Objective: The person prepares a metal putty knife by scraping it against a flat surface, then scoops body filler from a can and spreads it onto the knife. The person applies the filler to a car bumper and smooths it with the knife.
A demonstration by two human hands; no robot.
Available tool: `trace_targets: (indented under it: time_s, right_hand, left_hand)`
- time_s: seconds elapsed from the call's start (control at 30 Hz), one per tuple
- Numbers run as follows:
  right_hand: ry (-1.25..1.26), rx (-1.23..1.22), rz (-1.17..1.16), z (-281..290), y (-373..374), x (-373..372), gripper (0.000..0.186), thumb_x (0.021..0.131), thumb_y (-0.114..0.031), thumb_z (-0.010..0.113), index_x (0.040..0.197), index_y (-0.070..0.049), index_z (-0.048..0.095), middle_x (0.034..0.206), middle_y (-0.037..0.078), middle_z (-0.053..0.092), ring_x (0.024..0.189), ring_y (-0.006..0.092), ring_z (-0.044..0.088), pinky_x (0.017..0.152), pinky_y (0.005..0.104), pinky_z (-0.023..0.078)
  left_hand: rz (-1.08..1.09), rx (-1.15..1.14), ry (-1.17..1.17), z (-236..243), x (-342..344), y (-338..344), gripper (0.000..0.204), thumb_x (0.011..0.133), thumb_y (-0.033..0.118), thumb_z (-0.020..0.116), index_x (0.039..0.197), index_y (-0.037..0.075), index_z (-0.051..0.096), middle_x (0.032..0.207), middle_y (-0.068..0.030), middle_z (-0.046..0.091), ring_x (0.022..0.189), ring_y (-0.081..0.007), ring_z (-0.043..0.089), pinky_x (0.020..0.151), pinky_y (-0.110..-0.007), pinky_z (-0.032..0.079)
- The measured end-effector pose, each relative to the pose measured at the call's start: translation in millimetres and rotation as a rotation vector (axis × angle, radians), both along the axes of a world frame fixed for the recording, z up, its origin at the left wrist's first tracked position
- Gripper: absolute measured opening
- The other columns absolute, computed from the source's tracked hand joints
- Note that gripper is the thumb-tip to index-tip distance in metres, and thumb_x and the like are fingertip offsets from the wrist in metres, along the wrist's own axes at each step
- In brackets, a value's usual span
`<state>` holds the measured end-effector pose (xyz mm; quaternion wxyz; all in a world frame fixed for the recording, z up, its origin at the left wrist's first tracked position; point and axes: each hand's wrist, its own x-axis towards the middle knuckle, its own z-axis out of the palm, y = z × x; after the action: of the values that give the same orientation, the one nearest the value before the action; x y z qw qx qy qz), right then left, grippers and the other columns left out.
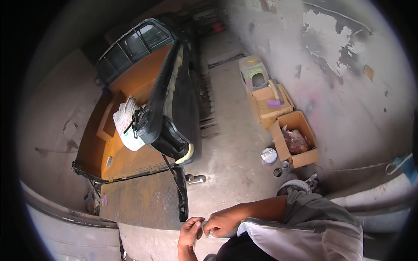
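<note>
In front of my body, just past the corner of the lowered tailgate point(139, 202), my two hands are close together. My left hand point(190, 232) is closed, its thumb and forefinger pressed together toward the right hand. My right hand point(220, 222) is curled, with a small pale bit showing at its fingertips that is too small to name. Whether the left fingers hold anything cannot be made out. The tailgate belongs to a dark pickup truck with an orange-brown bed point(119, 158). A white printed sack point(126, 126) hangs over the bed's side wall.
Along the right wall stand a pale plastic stool point(251, 66), a flattened cardboard box point(265, 115) with a purple roll point(274, 103), and an open carton point(282, 141) holding a reddish bag point(296, 142). Beside them are a lidded can point(268, 155) and small cups. A white-wrapped roll point(374, 195) lies right.
</note>
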<state>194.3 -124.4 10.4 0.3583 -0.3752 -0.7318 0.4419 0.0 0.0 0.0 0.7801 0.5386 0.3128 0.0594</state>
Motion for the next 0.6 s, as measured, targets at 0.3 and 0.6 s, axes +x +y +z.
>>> trace_targets:
  time_s: [0.3,0.6]
  right_hand:
    - [0.104,0.274,-0.150,-17.9,-3.5,-22.9,0.036,0.083,-0.004,0.057,0.120,-0.002,0.058,0.112,0.015,0.063,0.082,0.0282,0.063,0.076,0.0372,0.051]
    - [0.203,-0.307,-0.528,-14.5,-13.6,-15.3,0.062,0.088,-0.003,0.061,0.144,-0.009,0.036,0.114,0.014,0.067,0.101,0.0203,0.064,0.089,0.0335,0.049]
  left_hand:
    - [-0.039,-0.005,0.034,-25.9,-19.3,26.0,0.006,0.091,0.006,0.065,0.087,0.001,0.063,0.062,0.0002,0.055,0.043,-0.0042,0.041,0.037,-0.021,0.028]
    - [0.091,0.150,0.011,-15.4,4.6,34.7,0.012,0.092,0.010,0.066,0.084,0.002,0.065,0.056,0.0009,0.053,0.041,-0.0052,0.039,0.037,-0.022,0.028]
